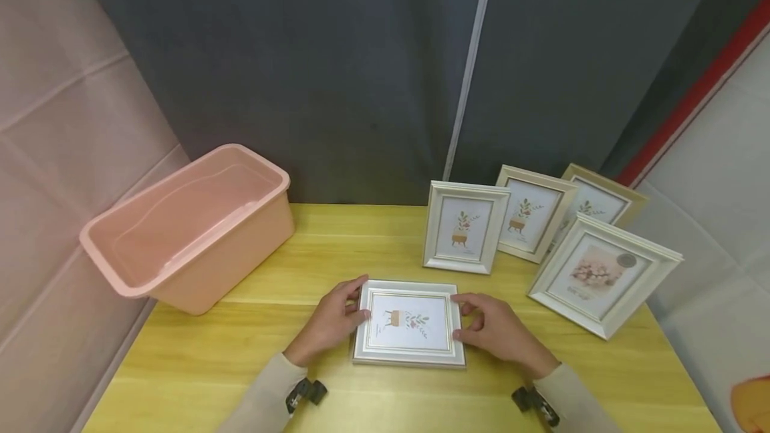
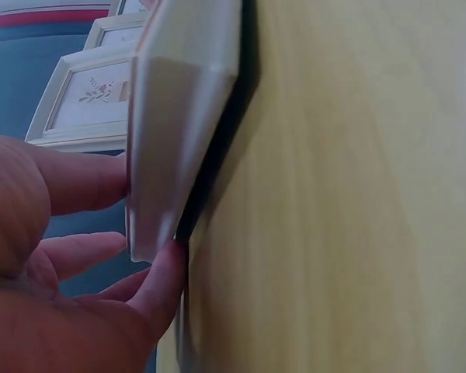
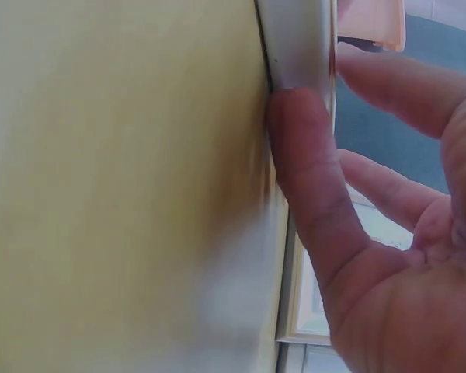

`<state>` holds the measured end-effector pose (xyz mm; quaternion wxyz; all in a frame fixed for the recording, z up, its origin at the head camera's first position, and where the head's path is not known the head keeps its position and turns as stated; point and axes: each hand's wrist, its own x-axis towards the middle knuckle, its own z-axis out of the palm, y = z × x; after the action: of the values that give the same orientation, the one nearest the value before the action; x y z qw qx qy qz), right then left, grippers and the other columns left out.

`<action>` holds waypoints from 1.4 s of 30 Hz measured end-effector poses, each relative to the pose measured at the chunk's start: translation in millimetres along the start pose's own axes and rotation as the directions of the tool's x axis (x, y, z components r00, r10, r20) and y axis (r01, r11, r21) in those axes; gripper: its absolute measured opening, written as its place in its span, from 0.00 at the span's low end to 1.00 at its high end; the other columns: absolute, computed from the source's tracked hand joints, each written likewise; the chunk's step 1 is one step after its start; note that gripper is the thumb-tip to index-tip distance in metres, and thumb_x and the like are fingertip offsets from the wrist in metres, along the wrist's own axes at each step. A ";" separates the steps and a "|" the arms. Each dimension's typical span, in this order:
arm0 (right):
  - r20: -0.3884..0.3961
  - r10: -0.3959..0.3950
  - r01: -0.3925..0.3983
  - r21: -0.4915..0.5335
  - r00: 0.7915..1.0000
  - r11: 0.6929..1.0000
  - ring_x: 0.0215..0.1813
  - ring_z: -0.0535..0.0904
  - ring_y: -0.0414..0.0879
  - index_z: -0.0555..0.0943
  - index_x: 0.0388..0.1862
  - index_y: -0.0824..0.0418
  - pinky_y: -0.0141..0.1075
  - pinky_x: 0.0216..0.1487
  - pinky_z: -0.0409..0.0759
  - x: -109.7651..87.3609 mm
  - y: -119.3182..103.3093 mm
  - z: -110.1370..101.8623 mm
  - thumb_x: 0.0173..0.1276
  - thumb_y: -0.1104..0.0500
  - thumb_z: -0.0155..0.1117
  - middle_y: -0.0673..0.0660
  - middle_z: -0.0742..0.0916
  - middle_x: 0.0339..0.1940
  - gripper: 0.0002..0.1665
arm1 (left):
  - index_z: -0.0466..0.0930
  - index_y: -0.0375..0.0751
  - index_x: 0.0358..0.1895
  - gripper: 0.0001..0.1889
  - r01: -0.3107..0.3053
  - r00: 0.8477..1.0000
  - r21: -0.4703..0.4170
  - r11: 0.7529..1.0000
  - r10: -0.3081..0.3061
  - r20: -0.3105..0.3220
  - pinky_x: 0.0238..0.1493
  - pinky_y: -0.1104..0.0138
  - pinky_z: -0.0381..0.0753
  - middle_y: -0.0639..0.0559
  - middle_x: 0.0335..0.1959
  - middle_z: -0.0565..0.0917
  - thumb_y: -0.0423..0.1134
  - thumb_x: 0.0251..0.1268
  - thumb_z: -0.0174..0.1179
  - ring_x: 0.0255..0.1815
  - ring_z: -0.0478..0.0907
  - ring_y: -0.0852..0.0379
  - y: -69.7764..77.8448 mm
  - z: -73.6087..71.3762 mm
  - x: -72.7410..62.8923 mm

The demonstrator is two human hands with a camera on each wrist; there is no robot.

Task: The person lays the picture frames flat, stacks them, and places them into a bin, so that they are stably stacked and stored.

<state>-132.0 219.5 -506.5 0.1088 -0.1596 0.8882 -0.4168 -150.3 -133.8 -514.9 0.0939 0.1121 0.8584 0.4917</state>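
A silver-white picture frame (image 1: 410, 357) lies face up and sideways on the table, its print of a potted plant turned on its side. My left hand (image 1: 331, 319) grips its left edge between thumb and fingers. In the left wrist view, the fingers (image 2: 85, 183) meet the border of the frame (image 2: 175, 101), and a dark gap shows beneath its tilted edge. On the opposite side, my right hand (image 1: 502, 331) holds the right edge. The right wrist view shows one fingertip (image 3: 299, 113) against the side of the frame (image 3: 295, 43) and another at its face.
Several framed pictures stand at the back right: a white frame (image 1: 430, 229), a beige frame (image 1: 565, 209), a tan frame (image 1: 634, 206) behind, and a larger white frame (image 1: 625, 306) in front. A pink plastic bin (image 1: 234, 246) sits at the back left. A dark curtain (image 1: 313, 72) hangs behind the wooden table (image 1: 228, 353).
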 end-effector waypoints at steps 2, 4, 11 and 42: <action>0.002 0.001 -0.001 -0.004 1.000 1.000 0.35 0.83 0.35 0.78 0.72 0.61 0.31 0.33 0.84 0.1 0.4 -1.6 0.63 0.52 0.82 0.60 0.86 0.52 0.40 | 0.67 0.41 0.80 0.34 0.010 1.000 -0.007 1.000 -0.010 0.006 0.66 0.56 0.84 0.39 0.68 0.77 0.32 0.73 0.66 0.65 0.80 0.45 0.1 -1.4 0.0; -0.004 0.009 -0.009 -0.002 1.000 1.000 0.36 0.84 0.36 0.78 0.72 0.60 0.32 0.33 0.85 0.7 -0.9 -4.0 0.63 0.53 0.82 0.61 0.86 0.53 0.39 | 0.67 0.41 0.80 0.34 0.021 1.000 -0.016 1.000 -0.021 0.010 0.66 0.56 0.84 0.38 0.69 0.76 0.32 0.73 0.66 0.66 0.80 0.44 1.0 -3.1 -0.6; -0.065 0.019 -0.018 0.012 0.998 1.000 0.41 0.86 0.42 0.79 0.71 0.55 0.33 0.38 0.87 8.7 -10.7 -12.8 0.64 0.56 0.80 0.59 0.87 0.54 0.36 | 0.71 0.46 0.78 0.32 0.055 0.998 -0.031 0.998 -0.054 0.007 0.67 0.54 0.83 0.39 0.70 0.75 0.34 0.73 0.66 0.66 0.79 0.43 6.3 -8.3 -4.1; -0.504 -0.247 0.102 -0.298 0.828 0.949 0.67 0.77 0.62 0.84 0.62 0.60 0.62 0.62 0.80 76.6 -54.4 -130.9 0.70 0.59 0.75 0.64 0.83 0.64 0.23 | 0.75 0.41 0.74 0.28 0.049 0.998 0.002 0.999 -0.049 0.048 0.59 0.58 0.87 0.38 0.67 0.78 0.32 0.72 0.67 0.61 0.82 0.44 -0.8 -9.2 -5.3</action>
<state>-235.1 250.5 -386.6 -0.2036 -0.1312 0.9110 -0.3337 -147.8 -143.2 -510.7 0.1267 0.1028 0.8586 0.4861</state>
